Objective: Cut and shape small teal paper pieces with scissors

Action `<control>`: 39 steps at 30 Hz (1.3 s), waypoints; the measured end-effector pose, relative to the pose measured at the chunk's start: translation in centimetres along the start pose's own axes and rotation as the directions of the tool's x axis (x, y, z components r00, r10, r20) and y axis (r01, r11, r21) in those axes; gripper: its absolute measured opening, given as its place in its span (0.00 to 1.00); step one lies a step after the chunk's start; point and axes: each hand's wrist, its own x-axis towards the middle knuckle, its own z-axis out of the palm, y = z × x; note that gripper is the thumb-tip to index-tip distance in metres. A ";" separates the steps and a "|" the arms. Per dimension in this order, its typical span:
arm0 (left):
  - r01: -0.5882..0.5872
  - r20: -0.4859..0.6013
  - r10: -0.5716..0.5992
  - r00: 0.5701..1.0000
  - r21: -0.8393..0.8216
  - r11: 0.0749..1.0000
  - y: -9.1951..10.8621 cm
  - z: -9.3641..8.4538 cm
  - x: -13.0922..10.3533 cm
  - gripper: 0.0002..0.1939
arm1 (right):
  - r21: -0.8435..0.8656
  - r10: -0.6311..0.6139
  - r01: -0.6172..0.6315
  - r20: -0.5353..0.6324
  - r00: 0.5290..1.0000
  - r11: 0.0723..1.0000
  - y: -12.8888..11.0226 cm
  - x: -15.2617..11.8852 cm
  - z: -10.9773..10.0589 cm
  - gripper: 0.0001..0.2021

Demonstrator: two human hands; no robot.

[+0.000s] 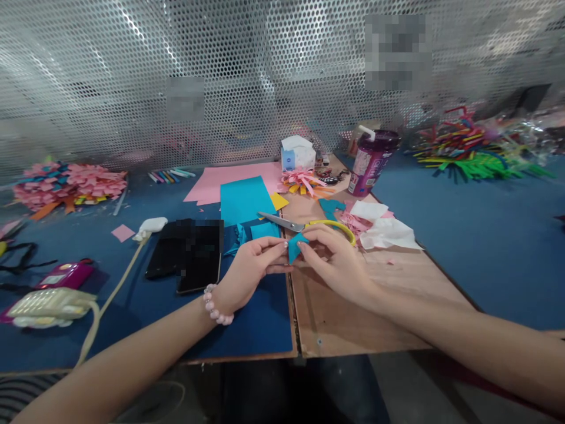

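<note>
1. Far left of the scissors (pixel 295 225) and beyond them lies a heap of pink and blue paper strips (pixel 83 181).
2. Left of the scissors, a pink paper square (pixel 123 233) sits near a white plug (pixel 152 226) with a pale cord.
3. Closer on the scissors' left, two dark flat devices (pixel 200 265) lie together.
4. Beyond the scissors' blades, a blue sheet (pixel 247 197) partly covers pink paper (pixel 207 181).
5. The left hand (pixel 249 265), on the scissors' near side, pinches a small blue paper piece (pixel 294 248) between thumb and fingers.
6. That piece is just on the near side of the scissors, between both hands.
7. The right hand (pixel 338 262), nearer than the scissors' yellow handles, grasps the piece's other edge with thumb and fingers.
8. Right of the scissors, crumpled white tissue (pixel 392 234); farther beyond, a purple cup (pixel 373 165).
9. Far right of the scissors, a bundle of coloured strips (pixel 468 150).
</note>
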 end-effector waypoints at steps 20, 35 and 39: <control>0.010 -0.069 -0.013 0.998 -0.039 0.999 0.0 0.1 0.1 0.10 | -0.202 -0.303 0.302 0.027 0.953 0.932 0.9 -0.2 0.4 0.04; 0.074 -0.032 -0.079 0.996 -0.142 0.987 -0.1 -0.6 0.3 0.09 | -0.583 -0.452 0.540 0.305 0.838 0.607 0.4 0.0 -0.6 0.09; 0.068 0.007 -0.068 0.998 -0.164 0.984 -0.1 -0.6 0.3 0.11 | -0.593 -0.452 0.546 0.316 0.834 0.592 0.9 0.2 -0.7 0.10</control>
